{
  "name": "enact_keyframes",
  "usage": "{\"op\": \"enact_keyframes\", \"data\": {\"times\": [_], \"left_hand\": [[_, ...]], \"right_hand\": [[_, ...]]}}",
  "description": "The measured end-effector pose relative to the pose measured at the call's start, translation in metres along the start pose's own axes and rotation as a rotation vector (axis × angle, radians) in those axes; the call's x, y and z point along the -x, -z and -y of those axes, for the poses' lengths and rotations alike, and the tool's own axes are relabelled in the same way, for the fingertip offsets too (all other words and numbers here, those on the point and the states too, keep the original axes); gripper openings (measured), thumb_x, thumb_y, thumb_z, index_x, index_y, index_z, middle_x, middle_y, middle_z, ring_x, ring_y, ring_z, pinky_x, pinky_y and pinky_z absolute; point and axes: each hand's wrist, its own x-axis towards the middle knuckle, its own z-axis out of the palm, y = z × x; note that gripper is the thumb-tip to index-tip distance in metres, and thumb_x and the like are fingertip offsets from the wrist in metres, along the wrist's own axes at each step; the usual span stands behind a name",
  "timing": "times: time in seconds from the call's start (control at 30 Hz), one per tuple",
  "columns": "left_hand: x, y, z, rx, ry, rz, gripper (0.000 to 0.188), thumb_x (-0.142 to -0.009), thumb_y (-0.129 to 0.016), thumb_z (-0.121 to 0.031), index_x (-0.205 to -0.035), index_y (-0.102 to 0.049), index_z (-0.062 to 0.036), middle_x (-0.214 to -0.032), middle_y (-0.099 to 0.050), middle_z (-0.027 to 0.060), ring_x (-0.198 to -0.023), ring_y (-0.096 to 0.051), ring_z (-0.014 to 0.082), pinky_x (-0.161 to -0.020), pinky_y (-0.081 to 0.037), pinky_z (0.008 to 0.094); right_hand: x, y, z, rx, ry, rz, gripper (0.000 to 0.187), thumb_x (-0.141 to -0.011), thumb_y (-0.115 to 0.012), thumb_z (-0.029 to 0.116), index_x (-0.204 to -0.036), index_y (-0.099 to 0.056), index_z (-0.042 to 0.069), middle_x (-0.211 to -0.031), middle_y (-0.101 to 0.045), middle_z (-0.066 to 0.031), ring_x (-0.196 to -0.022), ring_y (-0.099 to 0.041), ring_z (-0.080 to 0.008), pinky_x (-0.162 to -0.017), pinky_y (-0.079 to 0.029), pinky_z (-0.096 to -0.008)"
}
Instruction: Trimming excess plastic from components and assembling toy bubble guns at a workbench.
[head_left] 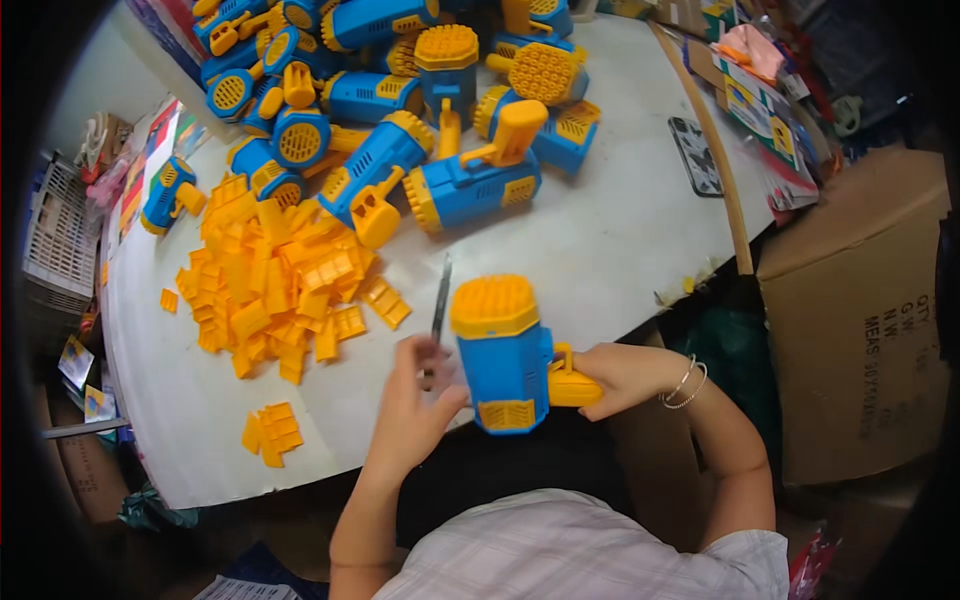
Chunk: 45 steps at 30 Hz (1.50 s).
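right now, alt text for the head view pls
A person at a white table holds a blue and yellow toy blaster by its yellow handle in the right hand, while the left hand holds a thin dark tool beside it. A heap of yellow plastic parts and many more blasters lie beyond.

Two bare forearms rise from the lower edge. The left hand (415, 395) is curled in a closed grip, fingers upward. The right hand (615, 378), bracelets at its wrist, is clenched, pointing left.
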Motion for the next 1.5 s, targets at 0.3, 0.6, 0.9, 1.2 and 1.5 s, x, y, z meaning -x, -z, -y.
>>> {"op": "enact_keyframes", "data": {"times": [0.3, 0.6, 0.9, 1.2, 1.5], "left_hand": [[0.001, -0.054, 0.027, 0.607, 0.195, -0.189, 0.058, -0.081, -0.061, -0.016, -0.125, -0.028, 0.0015, -0.114, -0.047, 0.0157, -0.103, -0.050, 0.0217, -0.088, -0.042, 0.0338], [0.014, -0.054, 0.033, 0.372, 0.161, -0.346, 0.055, -0.081, -0.058, -0.013, -0.122, -0.026, 0.0042, -0.109, -0.048, 0.0171, -0.097, -0.051, 0.0209, -0.085, -0.042, 0.0327], [0.014, -0.052, 0.030, 0.290, 0.145, -0.365, 0.063, -0.077, -0.062, -0.015, -0.123, -0.024, 0.0054, -0.109, -0.047, 0.0173, -0.101, -0.048, 0.0219, -0.087, -0.041, 0.0337], [0.062, 0.049, 0.034, 0.441, -0.172, -0.612, 0.069, -0.079, -0.056, -0.037, -0.130, -0.028, 0.0004, -0.123, -0.042, 0.0148, -0.111, -0.046, 0.0259, -0.094, -0.038, 0.0377], [0.147, 0.306, 0.123, 0.504, 0.012, -1.391, 0.060, -0.086, -0.048, -0.047, -0.125, -0.040, -0.0022, -0.121, -0.050, 0.0108, -0.107, -0.052, 0.0236, -0.091, -0.042, 0.0390]], "right_hand": [[-0.017, -0.017, 0.018, 0.673, 0.308, -0.826, 0.028, -0.063, -0.064, 0.027, -0.074, -0.052, 0.005, -0.068, -0.045, -0.0089, -0.062, -0.046, -0.0258, -0.056, -0.039, -0.0323], [-0.067, -0.053, -0.002, 0.561, 0.249, -1.122, 0.015, -0.070, -0.054, 0.008, -0.058, -0.046, 0.004, -0.058, -0.041, -0.0081, -0.053, -0.041, -0.0246, -0.047, -0.033, -0.0335], [-0.077, -0.044, -0.019, 0.334, 0.293, -1.051, 0.020, -0.077, -0.048, 0.009, -0.059, -0.048, 0.003, -0.057, -0.044, -0.0079, -0.053, -0.042, -0.0237, -0.047, -0.034, -0.0314], [-0.075, -0.014, -0.009, -0.409, 0.336, -1.051, 0.041, -0.094, -0.034, 0.033, -0.104, -0.052, -0.003, -0.105, -0.052, -0.0146, -0.101, -0.049, -0.0229, -0.092, -0.036, -0.0350], [-0.104, 0.114, 0.060, 1.600, 0.028, -1.124, 0.047, -0.071, -0.058, 0.002, -0.117, -0.048, 0.005, -0.123, -0.046, -0.0088, -0.125, -0.033, -0.0239, -0.101, -0.029, -0.0404]]}}
